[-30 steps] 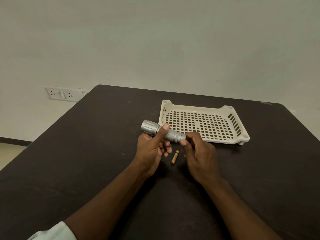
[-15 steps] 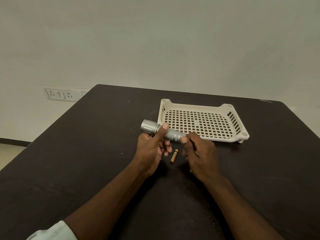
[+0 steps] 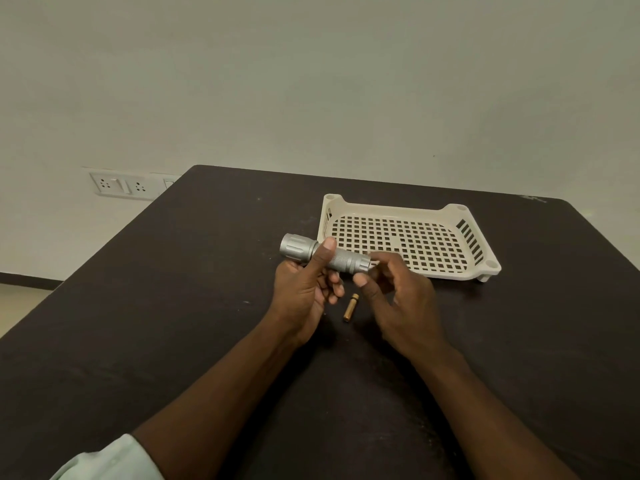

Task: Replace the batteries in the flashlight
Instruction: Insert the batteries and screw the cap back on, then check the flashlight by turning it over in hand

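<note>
Two bare forearms are showing, each ending in a bare hand, the left hand [image 3: 304,292] and the right hand [image 3: 401,299], with no rings, watch or gloves to be seen. The person is wearing a pale, mint-tinted sleeve [image 3: 107,459] on the left arm, bunching in soft folds at about 7 o'clock. The right forearm is showing no sleeve.
</note>
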